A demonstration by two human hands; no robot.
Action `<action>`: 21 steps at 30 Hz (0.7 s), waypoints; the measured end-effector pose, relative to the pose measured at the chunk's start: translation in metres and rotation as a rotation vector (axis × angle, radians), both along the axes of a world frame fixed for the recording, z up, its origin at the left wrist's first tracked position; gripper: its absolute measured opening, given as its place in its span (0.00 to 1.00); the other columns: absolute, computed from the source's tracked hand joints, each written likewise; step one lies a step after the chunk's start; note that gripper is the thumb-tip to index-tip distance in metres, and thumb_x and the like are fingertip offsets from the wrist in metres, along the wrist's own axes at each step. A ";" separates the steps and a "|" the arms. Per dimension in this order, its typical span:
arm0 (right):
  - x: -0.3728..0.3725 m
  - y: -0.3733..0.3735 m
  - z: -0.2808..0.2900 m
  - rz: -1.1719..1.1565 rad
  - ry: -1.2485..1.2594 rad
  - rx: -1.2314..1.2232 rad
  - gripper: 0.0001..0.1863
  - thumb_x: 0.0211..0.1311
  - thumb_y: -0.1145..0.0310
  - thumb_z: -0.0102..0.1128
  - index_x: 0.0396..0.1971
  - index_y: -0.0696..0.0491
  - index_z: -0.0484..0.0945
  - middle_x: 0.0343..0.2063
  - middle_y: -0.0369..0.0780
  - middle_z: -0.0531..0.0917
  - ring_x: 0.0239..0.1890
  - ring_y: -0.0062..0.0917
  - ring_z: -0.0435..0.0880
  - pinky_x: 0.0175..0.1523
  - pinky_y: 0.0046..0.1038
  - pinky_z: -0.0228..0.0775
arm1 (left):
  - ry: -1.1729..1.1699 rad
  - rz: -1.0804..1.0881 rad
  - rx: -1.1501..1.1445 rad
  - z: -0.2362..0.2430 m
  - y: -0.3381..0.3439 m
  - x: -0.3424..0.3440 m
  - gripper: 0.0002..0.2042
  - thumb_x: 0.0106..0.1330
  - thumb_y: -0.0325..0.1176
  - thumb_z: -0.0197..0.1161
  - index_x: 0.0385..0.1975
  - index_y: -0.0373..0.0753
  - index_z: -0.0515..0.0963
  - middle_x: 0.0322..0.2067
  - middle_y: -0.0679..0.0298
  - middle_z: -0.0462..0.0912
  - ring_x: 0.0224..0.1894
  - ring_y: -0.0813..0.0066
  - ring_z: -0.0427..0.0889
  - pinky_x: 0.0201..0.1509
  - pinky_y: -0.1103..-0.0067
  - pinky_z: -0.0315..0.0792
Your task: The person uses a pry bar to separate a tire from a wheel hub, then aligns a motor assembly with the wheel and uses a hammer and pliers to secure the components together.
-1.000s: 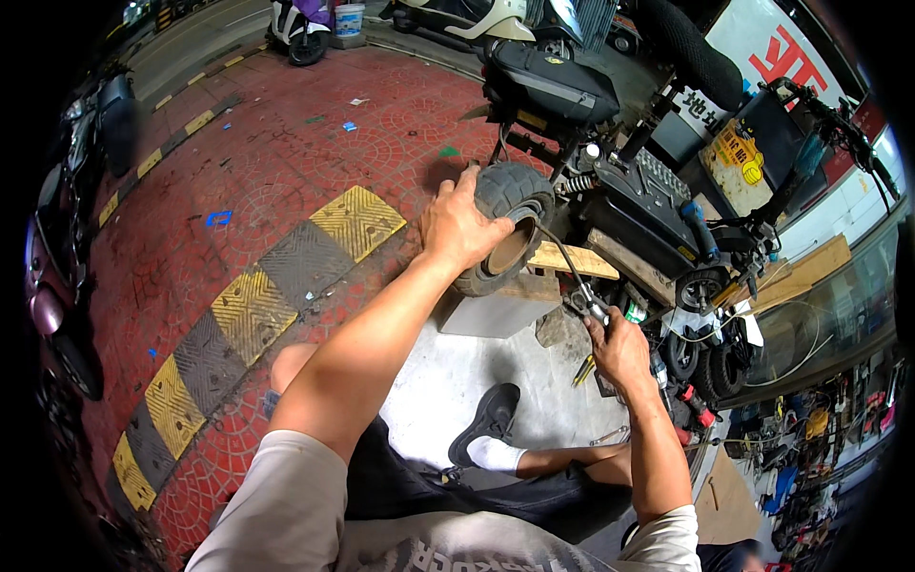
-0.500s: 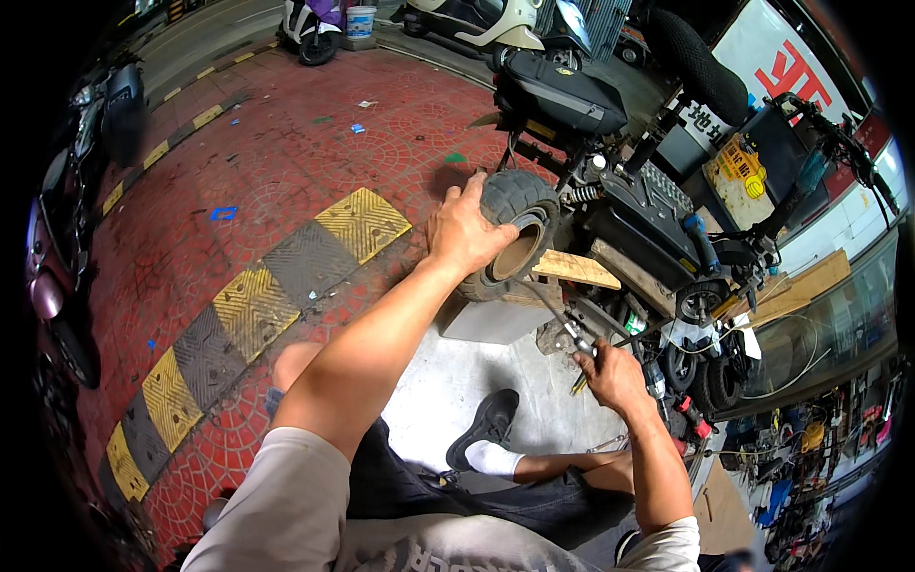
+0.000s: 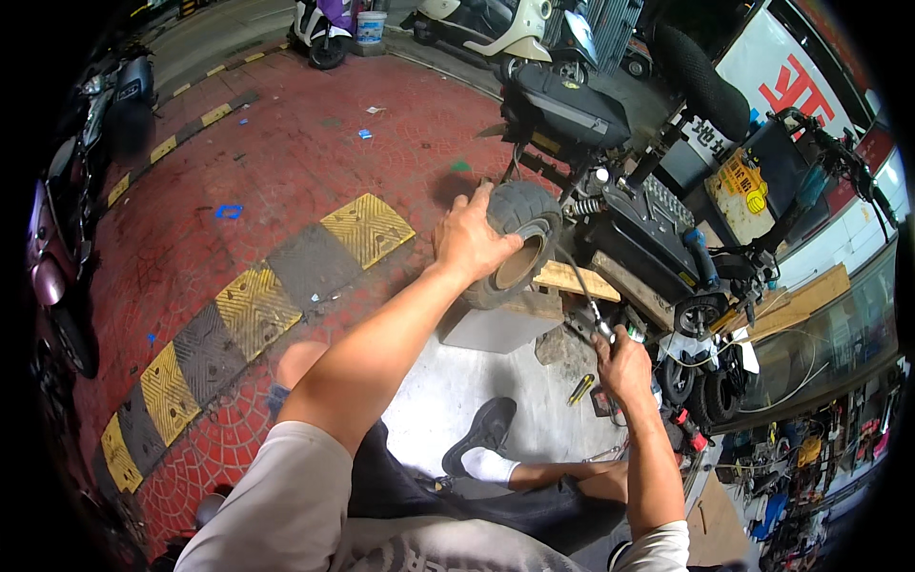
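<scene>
A small knobbly black tyre on a wheel rim stands upright on a grey block with a wooden top. My left hand grips it from the left, fingers over the tread and thumb by the rim's opening. My right hand is closed round a long thin tool with a dark shaft and a silver section near my fingers. The tool's far end points up toward the right side of the tyre; whether it touches is not clear.
A stripped-down electric scooter stands just beyond the tyre. A wooden board sticks out beside the block. A yellow-and-black cutter lies on the floor. Loose tyres and tools crowd the right. A striped speed bump runs along the left.
My right hand has moved up and slightly right with the tool, whose far end has gone from the tyre's lower front to its right side. My left hand still grips the tyre.
</scene>
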State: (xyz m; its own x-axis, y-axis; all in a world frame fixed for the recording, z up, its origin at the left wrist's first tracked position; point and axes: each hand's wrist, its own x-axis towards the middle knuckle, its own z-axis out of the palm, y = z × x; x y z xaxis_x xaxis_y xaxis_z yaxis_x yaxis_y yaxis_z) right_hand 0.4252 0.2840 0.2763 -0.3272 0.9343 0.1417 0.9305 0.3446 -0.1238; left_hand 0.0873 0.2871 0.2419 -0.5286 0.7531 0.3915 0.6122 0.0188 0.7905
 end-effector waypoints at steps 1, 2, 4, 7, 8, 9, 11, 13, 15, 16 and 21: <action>-0.007 -0.001 0.009 0.024 0.043 -0.091 0.25 0.78 0.48 0.65 0.47 0.60 0.84 0.33 0.60 0.90 0.42 0.60 0.91 0.49 0.55 0.82 | 0.001 0.006 0.001 -0.001 -0.001 -0.002 0.49 0.52 0.49 0.84 0.78 0.42 0.72 0.52 0.42 0.84 0.56 0.40 0.86 0.62 0.54 0.80; -0.012 -0.001 0.016 0.049 0.085 -0.182 0.25 0.78 0.48 0.65 0.47 0.60 0.84 0.33 0.59 0.90 0.42 0.59 0.91 0.50 0.55 0.82 | 0.003 0.012 0.002 -0.003 -0.002 -0.003 0.49 0.52 0.49 0.84 0.78 0.42 0.72 0.51 0.42 0.84 0.56 0.40 0.86 0.62 0.54 0.80; 0.000 -0.003 0.014 0.242 -0.118 -0.187 0.25 0.78 0.49 0.65 0.45 0.60 0.85 0.33 0.58 0.90 0.41 0.59 0.91 0.50 0.55 0.82 | -0.004 0.007 -0.008 0.001 -0.002 -0.004 0.49 0.52 0.49 0.83 0.77 0.42 0.72 0.52 0.43 0.85 0.57 0.40 0.86 0.63 0.54 0.80; 0.013 0.005 0.010 0.085 -0.062 -0.080 0.25 0.77 0.49 0.66 0.48 0.60 0.85 0.32 0.58 0.90 0.41 0.58 0.91 0.49 0.55 0.81 | -0.010 0.027 0.000 0.000 -0.002 -0.008 0.49 0.52 0.49 0.82 0.77 0.42 0.71 0.53 0.43 0.85 0.57 0.41 0.86 0.63 0.54 0.79; 0.015 0.007 0.013 0.034 0.011 -0.032 0.25 0.77 0.48 0.66 0.48 0.60 0.85 0.32 0.59 0.90 0.42 0.58 0.91 0.49 0.54 0.81 | -0.011 0.033 -0.011 -0.001 0.000 -0.007 0.49 0.52 0.49 0.82 0.78 0.42 0.71 0.54 0.43 0.85 0.58 0.41 0.86 0.64 0.55 0.79; 0.016 0.002 0.025 0.083 0.076 -0.170 0.26 0.78 0.48 0.65 0.49 0.60 0.86 0.32 0.58 0.90 0.41 0.58 0.91 0.49 0.54 0.82 | -0.003 0.033 -0.028 0.001 0.000 -0.005 0.49 0.52 0.49 0.81 0.78 0.42 0.71 0.54 0.42 0.85 0.59 0.41 0.86 0.64 0.55 0.79; 0.023 0.007 0.012 0.180 -0.011 -0.251 0.25 0.77 0.48 0.66 0.48 0.60 0.86 0.32 0.58 0.90 0.40 0.58 0.91 0.48 0.55 0.82 | -0.008 0.030 -0.037 0.003 -0.003 -0.004 0.49 0.52 0.48 0.81 0.77 0.42 0.71 0.56 0.42 0.85 0.60 0.41 0.85 0.65 0.55 0.79; 0.023 0.011 0.013 0.091 -0.106 -0.052 0.25 0.77 0.48 0.67 0.47 0.60 0.85 0.32 0.59 0.90 0.40 0.58 0.91 0.49 0.55 0.83 | -0.025 -0.005 -0.002 0.003 0.000 -0.005 0.48 0.52 0.47 0.80 0.77 0.42 0.71 0.58 0.41 0.84 0.62 0.41 0.85 0.67 0.55 0.79; 0.019 0.013 0.026 0.006 0.056 0.031 0.25 0.76 0.48 0.68 0.50 0.58 0.86 0.35 0.59 0.90 0.42 0.57 0.92 0.50 0.55 0.83 | -0.013 -0.008 0.009 0.002 0.000 -0.002 0.47 0.52 0.47 0.79 0.77 0.42 0.72 0.60 0.41 0.84 0.63 0.40 0.84 0.68 0.55 0.79; 0.021 0.012 0.026 0.108 0.147 -0.190 0.26 0.75 0.46 0.67 0.55 0.54 0.87 0.37 0.58 0.91 0.44 0.56 0.92 0.53 0.54 0.83 | 0.001 -0.010 0.001 0.003 -0.003 -0.002 0.47 0.52 0.47 0.79 0.77 0.42 0.72 0.61 0.41 0.84 0.64 0.40 0.84 0.68 0.55 0.78; 0.022 0.015 0.019 0.064 -0.079 -0.117 0.27 0.77 0.43 0.63 0.53 0.55 0.86 0.38 0.58 0.91 0.46 0.57 0.91 0.54 0.55 0.82 | 0.018 -0.030 0.015 0.001 -0.003 0.003 0.47 0.52 0.45 0.79 0.77 0.40 0.72 0.63 0.42 0.83 0.65 0.42 0.84 0.70 0.56 0.78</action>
State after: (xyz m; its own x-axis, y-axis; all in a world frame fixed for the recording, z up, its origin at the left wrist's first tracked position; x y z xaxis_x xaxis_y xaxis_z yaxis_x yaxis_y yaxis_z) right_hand 0.4473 0.2989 0.2957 -0.3921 0.9199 0.0049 0.9157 0.3908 -0.0939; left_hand 0.0906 0.2842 0.2434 -0.4987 0.7627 0.4118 0.6266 -0.0111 0.7793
